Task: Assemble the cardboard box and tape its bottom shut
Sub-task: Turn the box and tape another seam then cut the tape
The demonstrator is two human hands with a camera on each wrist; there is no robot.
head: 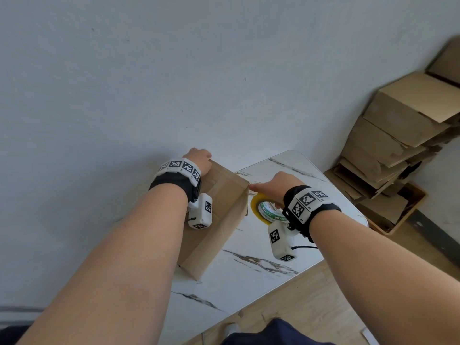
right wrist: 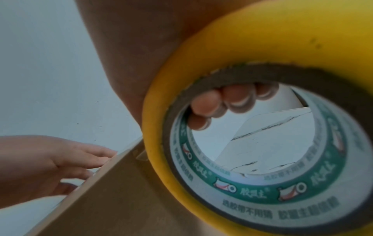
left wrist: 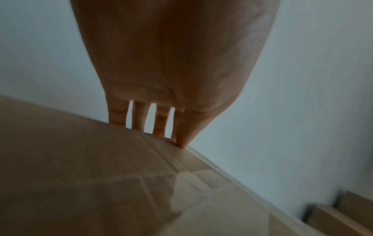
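Observation:
A brown cardboard box (head: 219, 220) stands on the white marble table (head: 261, 277), its flat closed face up. A glossy strip of tape (head: 219, 185) runs across that face. My left hand (head: 198, 158) lies at the box's far edge, its straight fingers (left wrist: 139, 118) reaching down over the edge of the box (left wrist: 80, 175). My right hand (head: 278, 185) grips a yellow tape roll (head: 261, 207) just right of the box's right corner, thumb pointing at the corner. In the right wrist view the fingertips (right wrist: 207, 102) curl through the core of the roll (right wrist: 201, 79), which sits beside the box wall (right wrist: 121, 199).
A leaning stack of cardboard boxes (head: 398, 135) fills the right corner by the wall. The table's rounded edge runs close to my right forearm, with wooden floor (head: 323, 307) below. A plain wall stands right behind the box.

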